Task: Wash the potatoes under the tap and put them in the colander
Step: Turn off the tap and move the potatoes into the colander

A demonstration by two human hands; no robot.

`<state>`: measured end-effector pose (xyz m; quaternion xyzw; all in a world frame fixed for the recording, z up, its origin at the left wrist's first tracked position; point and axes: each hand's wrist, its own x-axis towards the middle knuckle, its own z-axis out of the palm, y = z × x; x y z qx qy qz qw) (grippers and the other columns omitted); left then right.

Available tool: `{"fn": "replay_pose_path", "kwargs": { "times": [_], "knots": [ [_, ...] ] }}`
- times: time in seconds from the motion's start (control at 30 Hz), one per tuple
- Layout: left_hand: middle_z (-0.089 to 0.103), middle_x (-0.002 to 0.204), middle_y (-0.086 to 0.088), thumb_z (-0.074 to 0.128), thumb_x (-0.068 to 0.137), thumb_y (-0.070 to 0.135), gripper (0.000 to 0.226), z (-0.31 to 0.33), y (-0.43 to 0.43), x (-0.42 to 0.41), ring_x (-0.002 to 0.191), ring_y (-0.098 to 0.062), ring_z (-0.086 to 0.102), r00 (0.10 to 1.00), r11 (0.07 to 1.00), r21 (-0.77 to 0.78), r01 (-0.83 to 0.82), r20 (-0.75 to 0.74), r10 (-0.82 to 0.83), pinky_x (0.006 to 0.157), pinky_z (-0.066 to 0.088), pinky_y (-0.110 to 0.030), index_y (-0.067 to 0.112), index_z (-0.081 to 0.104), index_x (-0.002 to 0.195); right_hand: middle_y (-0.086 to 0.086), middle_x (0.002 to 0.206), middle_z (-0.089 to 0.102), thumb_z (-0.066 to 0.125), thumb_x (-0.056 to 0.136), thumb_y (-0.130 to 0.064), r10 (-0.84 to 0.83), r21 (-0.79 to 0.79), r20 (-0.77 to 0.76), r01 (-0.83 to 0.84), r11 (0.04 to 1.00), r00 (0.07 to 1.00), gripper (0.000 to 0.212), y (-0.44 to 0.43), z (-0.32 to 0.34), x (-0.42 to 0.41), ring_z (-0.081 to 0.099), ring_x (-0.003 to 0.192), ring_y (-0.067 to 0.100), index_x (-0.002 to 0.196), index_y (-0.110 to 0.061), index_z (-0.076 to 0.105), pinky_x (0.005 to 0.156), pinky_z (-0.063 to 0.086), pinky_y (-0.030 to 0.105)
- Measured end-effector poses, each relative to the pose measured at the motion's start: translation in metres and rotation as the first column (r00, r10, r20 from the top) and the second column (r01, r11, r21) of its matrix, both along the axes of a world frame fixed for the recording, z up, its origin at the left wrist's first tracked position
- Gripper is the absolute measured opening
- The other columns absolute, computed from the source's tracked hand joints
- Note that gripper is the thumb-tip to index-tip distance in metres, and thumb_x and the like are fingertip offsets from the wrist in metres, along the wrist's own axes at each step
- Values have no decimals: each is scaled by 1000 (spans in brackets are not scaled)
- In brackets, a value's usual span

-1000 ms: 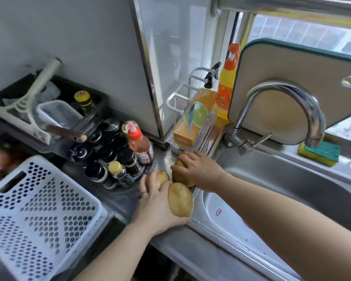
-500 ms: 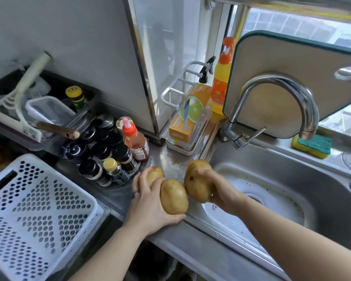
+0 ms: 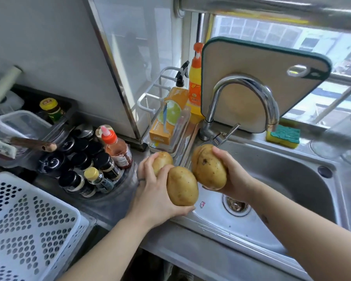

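My left hand (image 3: 152, 197) grips two potatoes: a big one (image 3: 182, 186) on the thumb side and a smaller one (image 3: 162, 160) behind the fingers, above the sink's left rim. My right hand (image 3: 234, 177) holds a large potato (image 3: 209, 166) over the steel sink (image 3: 288, 179), left of the drain (image 3: 236, 205). The curved tap (image 3: 249, 86) arches above, and no water runs from it. The white perforated colander basket (image 3: 28, 224) sits at the lower left, apart from both hands.
A rack of dark spice jars (image 3: 83, 165) and a red-capped sauce bottle (image 3: 116, 147) stand left of the sink. A cutting board (image 3: 257, 63), a dish soap bottle (image 3: 195, 86) and a sponge (image 3: 283, 135) line the back.
My right hand lifted its potato off the counter and carried it right, over the sink. My left hand rose with its two potatoes and shifted slightly right.
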<state>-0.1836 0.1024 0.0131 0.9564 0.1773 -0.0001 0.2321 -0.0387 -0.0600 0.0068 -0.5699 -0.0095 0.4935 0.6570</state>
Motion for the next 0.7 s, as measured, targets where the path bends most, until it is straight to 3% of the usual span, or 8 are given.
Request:
{"fn": "replay_pose_path", "kwargs": {
  "times": [0.13,0.27,0.4,0.47,0.6,0.67,0.7],
  "knots": [
    [-5,147,5,71,43,76,101,18,-44,30,138,-22,-2,988,990,-11,140,64,-139,107,34,-38,30,40,127,13,122,66,57,75,-62,-107,-24,112,110,994,988,72,-61,32,9,66,109,28,132,-19,52,88,53,39],
    [-8,146,8,72,39,75,103,28,-106,60,140,-23,1,948,950,-83,301,131,-289,109,36,-41,27,43,126,2,103,75,59,79,-56,-252,-72,247,277,958,936,45,-138,62,7,71,95,17,114,-28,61,75,55,31],
    [-8,147,9,77,38,72,107,38,-182,82,140,-22,-3,892,892,-96,443,153,-426,110,33,-38,27,42,129,0,94,76,62,77,-54,-376,-104,311,424,900,873,39,-224,83,-2,72,86,15,106,-28,64,69,56,29],
    [-6,148,7,79,40,69,105,46,-222,93,140,-23,-3,846,849,-85,521,179,-501,112,29,-36,28,41,129,2,95,75,60,76,-54,-432,-115,348,495,861,832,40,-268,92,-9,71,87,16,104,-26,65,70,57,30],
    [-4,147,7,77,43,71,106,60,-307,111,140,-25,-1,746,751,-69,656,212,-632,112,29,-39,28,40,131,10,108,72,71,63,-58,-515,-196,458,647,737,725,58,-355,103,-24,68,101,28,109,-23,67,93,50,48],
    [-4,145,8,77,43,72,105,66,-350,118,139,-26,-1,684,693,-44,719,216,-696,112,28,-40,29,38,132,6,107,73,75,52,-70,-426,-285,585,667,688,690,79,-400,99,-32,69,100,24,113,-21,66,91,52,49],
    [-3,144,8,76,44,72,105,68,-370,120,139,-26,-1,650,660,-28,751,214,-729,113,26,-39,29,38,132,0,103,73,75,50,-73,-345,-354,646,668,655,681,81,-421,95,-37,69,97,19,112,-21,65,86,55,41]
  ]
}}
